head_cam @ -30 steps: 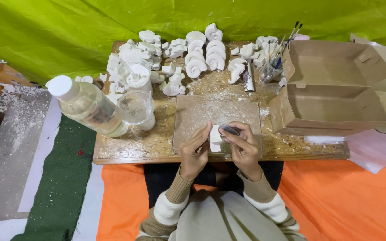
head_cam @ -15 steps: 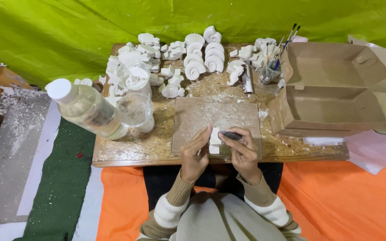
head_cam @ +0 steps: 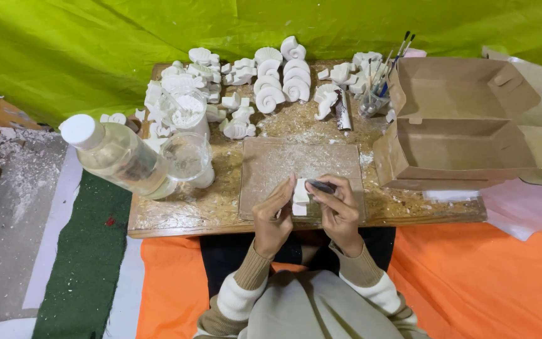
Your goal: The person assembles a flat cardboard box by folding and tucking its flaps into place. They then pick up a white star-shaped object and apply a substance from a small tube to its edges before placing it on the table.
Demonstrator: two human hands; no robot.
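Left hand (head_cam: 272, 216) fingers clasp a small white plaster piece (head_cam: 300, 196); right hand (head_cam: 340, 210) fingers pinch a dark tool (head_cam: 321, 186) against it.

White plaster piece (head_cam: 300, 196) — green tarp (head_cam: 95, 44), orange cloth (head_cam: 472, 282).

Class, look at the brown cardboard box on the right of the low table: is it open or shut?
Open. The cardboard box has its lid folded back, and its bare brown inside shows, with nothing visible in it.
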